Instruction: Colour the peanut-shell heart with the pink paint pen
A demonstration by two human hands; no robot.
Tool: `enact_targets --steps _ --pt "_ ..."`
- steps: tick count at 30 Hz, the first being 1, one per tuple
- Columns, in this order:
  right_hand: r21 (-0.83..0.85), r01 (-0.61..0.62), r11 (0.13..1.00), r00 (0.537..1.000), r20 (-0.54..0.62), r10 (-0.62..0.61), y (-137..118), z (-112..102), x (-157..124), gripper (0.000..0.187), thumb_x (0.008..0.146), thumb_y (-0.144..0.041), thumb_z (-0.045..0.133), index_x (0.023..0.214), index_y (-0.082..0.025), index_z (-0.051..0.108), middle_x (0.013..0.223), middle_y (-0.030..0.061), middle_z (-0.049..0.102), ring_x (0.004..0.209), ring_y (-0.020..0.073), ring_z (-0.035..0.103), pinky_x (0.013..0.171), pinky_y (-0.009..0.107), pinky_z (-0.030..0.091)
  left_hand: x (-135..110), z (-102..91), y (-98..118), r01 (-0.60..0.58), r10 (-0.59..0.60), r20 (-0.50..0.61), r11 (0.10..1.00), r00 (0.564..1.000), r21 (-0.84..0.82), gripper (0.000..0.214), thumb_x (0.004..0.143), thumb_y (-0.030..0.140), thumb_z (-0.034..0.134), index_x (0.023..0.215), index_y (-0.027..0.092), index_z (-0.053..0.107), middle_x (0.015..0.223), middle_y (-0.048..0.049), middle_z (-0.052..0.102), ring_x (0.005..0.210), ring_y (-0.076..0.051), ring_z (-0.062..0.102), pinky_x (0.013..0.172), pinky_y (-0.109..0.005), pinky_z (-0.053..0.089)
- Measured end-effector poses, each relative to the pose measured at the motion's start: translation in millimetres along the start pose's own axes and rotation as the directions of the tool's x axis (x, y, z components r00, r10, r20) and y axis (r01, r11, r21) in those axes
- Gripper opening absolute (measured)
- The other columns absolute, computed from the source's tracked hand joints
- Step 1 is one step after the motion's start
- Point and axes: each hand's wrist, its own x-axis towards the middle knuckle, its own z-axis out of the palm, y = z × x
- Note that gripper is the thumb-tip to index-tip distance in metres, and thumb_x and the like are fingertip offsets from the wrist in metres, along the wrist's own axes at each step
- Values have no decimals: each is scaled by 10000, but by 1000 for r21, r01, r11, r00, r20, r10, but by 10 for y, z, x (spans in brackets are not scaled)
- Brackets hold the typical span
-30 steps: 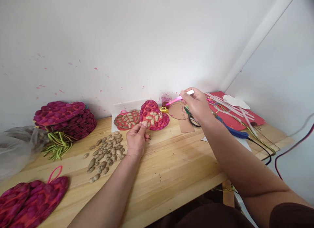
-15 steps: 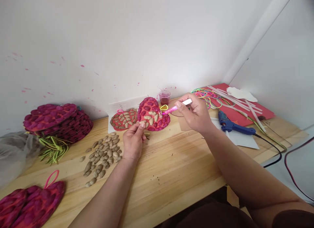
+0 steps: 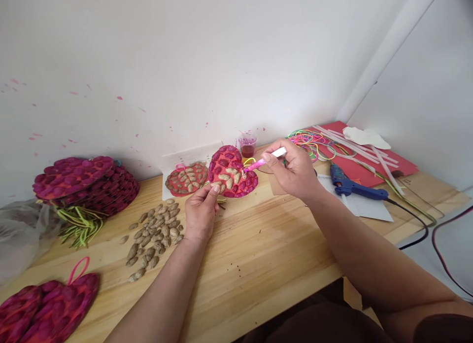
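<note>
Between thumb and fingers, my left hand (image 3: 202, 210) grips the lower left edge of a red heart-shaped piece (image 3: 229, 158) covered with peanuts. Its outer peanuts are magenta, while several near the middle keep their bare tan shells. A yellow loop (image 3: 250, 161) rises from its notch. My right hand (image 3: 290, 170) is closed around a white paintbrush (image 3: 275, 153) with pink-stained lower part; its tip touches a peanut near the notch. Behind the heart stands a clear plastic cup (image 3: 247, 145) of dark pink paint. A second heart with unpainted peanuts (image 3: 186, 179) lies to the left.
Loose peanuts (image 3: 157, 232) lie left of my left hand. Stacked magenta hearts (image 3: 92, 185) stand at the back left, more hearts (image 3: 51, 308) at front left. A blue glue gun (image 3: 356, 188), colored cords (image 3: 308, 143), glue sticks (image 3: 358, 146) and red sheets (image 3: 399, 168) occupy the right.
The brush tip stays by the notch, with my right hand shifted very slightly left. The heart has tilted a little in my left hand's grip. The view has shifted slightly.
</note>
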Motion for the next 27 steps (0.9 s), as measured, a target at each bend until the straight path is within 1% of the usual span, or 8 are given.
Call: enact_targets --steps 3,6,10,14,16,20,23,27 --pt "44 -21 999 1000 -15 21 15 2 15 293 935 -530 657 845 -255 612 628 -33 541 544 131 406 533 290 296 3 -5 -5 -14 14 3 1000 1000 12 448 655 514 888 901 147 815 544 37 574 439 -60 375 422 -202 250" --pt "75 -25 997 999 -36 28 15 4 28 344 915 -584 665 835 -256 601 649 -25 568 564 134 435 536 284 314 8 -13 -12 -32 31 13 999 999 24 439 663 516 886 890 147 816 578 26 601 451 -61 386 429 -207 268" --pt "91 -21 996 999 -39 24 1 5 36 359 904 -600 672 830 -256 600 651 -23 577 574 137 453 540 283 340 15 -19 -18 -22 22 10 1000 1000 7 437 648 517 898 870 151 810 551 42 564 444 -55 379 424 -199 254" --pt "124 -26 992 999 -38 31 5 3 37 362 899 -606 677 828 -260 597 651 -22 565 573 138 451 542 288 337 16 -30 -25 -9 9 6 1000 1000 -22 432 657 511 900 877 151 809 512 59 513 432 -47 363 415 -184 233" --pt "120 -25 993 999 -29 28 21 2 33 351 902 -594 679 831 -260 599 643 -24 550 568 138 442 540 290 326 16 -35 -25 5 -5 3 999 1000 -45 436 658 503 903 891 147 808 500 64 496 426 -46 357 410 -180 228" --pt "82 -39 996 999 24 37 63 -3 15 298 936 -544 657 857 -259 616 610 -39 502 536 131 395 527 292 288 17 -30 -12 13 -13 0 996 1000 -88 434 638 483 918 880 143 798 515 60 513 427 -45 360 401 -179 222" --pt "72 -42 996 998 58 38 73 -8 1 288 952 -533 640 868 -258 618 625 -36 518 542 131 398 530 293 291 17 -26 -2 17 -16 3 996 1000 -89 438 642 484 917 885 140 798 510 64 502 421 -43 349 397 -181 214" --pt "89 -33 996 998 63 27 54 -10 -6 289 959 -533 631 884 -254 618 625 -41 525 537 127 401 529 293 297 19 -25 -2 22 -22 4 996 1000 -87 461 638 493 922 901 135 802 516 62 510 418 -40 353 398 -178 218"
